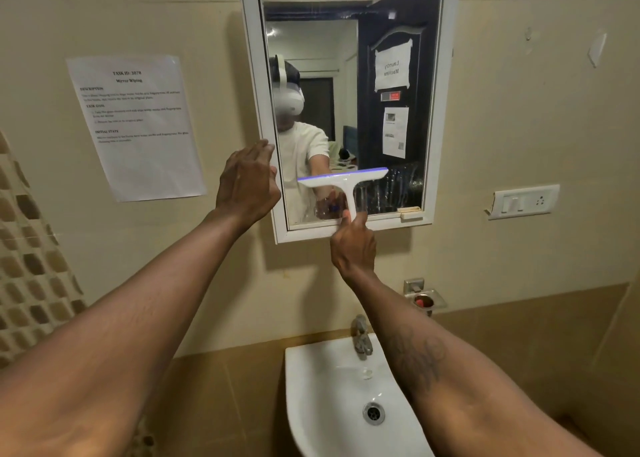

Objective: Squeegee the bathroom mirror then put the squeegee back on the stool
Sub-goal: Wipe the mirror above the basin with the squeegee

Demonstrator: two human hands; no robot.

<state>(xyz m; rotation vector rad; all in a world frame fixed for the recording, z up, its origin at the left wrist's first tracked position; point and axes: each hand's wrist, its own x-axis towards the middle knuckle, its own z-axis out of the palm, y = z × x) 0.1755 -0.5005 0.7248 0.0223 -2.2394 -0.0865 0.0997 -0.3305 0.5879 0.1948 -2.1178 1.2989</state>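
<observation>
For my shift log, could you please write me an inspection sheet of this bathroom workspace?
Surface: mirror, droplets streak its lower right.
Job's things: squeegee, blade level on the lower glass; stool not in view.
Clutter: soap dish holding something red.
Hands: right hand grips the squeegee handle; left hand open by the mirror's left frame.
Cables: nothing seen.
Surroundings: sink and tap below, switch plate right, paper sheet taped left.

White squeegee [343,181] on mirror [346,75]
</observation>
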